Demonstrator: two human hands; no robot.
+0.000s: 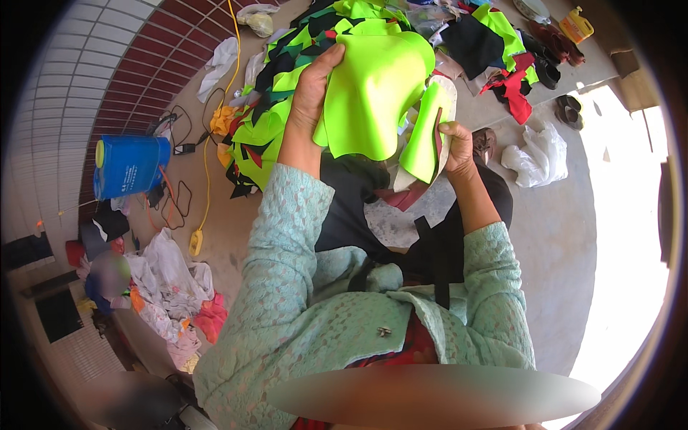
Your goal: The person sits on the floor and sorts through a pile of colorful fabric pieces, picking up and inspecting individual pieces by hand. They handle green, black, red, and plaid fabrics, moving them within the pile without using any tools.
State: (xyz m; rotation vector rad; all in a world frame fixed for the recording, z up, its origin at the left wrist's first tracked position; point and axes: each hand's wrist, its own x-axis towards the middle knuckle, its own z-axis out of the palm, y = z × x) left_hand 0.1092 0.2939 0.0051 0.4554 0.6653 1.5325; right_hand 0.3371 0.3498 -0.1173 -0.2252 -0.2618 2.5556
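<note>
On the concrete floor (552,236) a heap of green and black fabric scraps (279,93) lies behind the neon-green fabric piece (373,93), which the left hand (309,93) pinches at its left edge while the right hand (457,147) grips its folded right end above the person's lap.

Hard daylight pours in from the right, where the concrete floor (552,236) burns out to white glare along the frame's right edge. The left stays dimmer and shaded. The centre is sharp and saturated. Tile lines at upper left bow with the fisheye, and the rim falls black.
</note>
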